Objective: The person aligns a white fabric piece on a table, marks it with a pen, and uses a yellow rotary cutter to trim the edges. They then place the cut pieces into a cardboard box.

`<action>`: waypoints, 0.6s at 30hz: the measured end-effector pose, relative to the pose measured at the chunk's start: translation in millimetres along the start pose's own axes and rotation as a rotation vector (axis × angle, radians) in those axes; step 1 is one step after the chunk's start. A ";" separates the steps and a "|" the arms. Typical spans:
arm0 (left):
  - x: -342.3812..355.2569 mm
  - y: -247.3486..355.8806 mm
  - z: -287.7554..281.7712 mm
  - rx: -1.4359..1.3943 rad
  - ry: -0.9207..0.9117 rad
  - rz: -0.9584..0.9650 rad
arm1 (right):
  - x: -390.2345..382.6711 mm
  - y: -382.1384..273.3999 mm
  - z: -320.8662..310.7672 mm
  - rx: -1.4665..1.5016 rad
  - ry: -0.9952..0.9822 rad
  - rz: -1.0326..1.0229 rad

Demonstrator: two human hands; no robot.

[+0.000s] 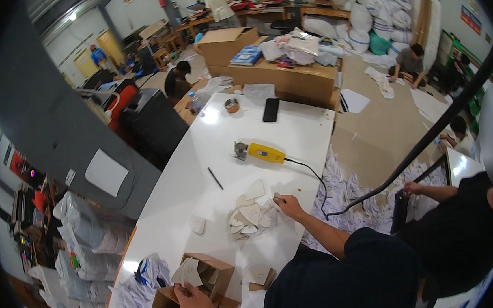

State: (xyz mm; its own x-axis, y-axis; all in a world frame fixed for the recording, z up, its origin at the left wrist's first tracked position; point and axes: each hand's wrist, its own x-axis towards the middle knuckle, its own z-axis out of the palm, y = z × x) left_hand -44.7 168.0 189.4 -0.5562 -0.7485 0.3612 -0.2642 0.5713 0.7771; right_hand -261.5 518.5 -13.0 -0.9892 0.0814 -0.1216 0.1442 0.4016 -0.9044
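Observation:
My left hand (pixel 194 301) is over an open cardboard box (pixel 223 267) at the table's near edge. Its fingers pinch a cream paper piece (pixel 189 271) with faint marks on it. More pieces show inside the box. My right hand (pixel 289 205) is closed at the right side of a loose pile of cream paper pieces (pixel 250 214). Something small and pale sits at its fingertips, too small to name. One separate cream piece (pixel 197 224) lies left of the pile. Between the box and my body is a small stack of pieces (pixel 259 276).
A yellow electric cutter (pixel 266 153) with a black cord lies beyond the pile. Around it are a black pen (pixel 215 178), a phone (pixel 271 110) and a tape roll (pixel 231 105). White fabric scraps (pixel 139 304) lie left of the box. A co-worker (pixel 455 224) stands to my right.

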 end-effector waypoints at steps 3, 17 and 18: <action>1.7 3.5 -3.6 0.029 -0.049 -0.080 | 2.4 10.3 3.1 0.133 0.085 0.063; 4.6 13.1 -8.1 0.087 -0.014 -0.068 | 4.6 13.0 -21.6 0.651 -0.223 0.107; 3.5 11.7 -6.7 0.083 -0.018 -0.083 | 4.7 14.4 -22.8 0.649 -0.221 0.087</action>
State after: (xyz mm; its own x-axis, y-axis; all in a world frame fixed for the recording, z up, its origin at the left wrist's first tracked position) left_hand -44.4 169.8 203.3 -0.5436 -0.7887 0.2870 -0.3740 0.5338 0.7584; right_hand -263.5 545.5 -17.3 -0.9666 -0.1265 -0.2229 0.2472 -0.2312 -0.9410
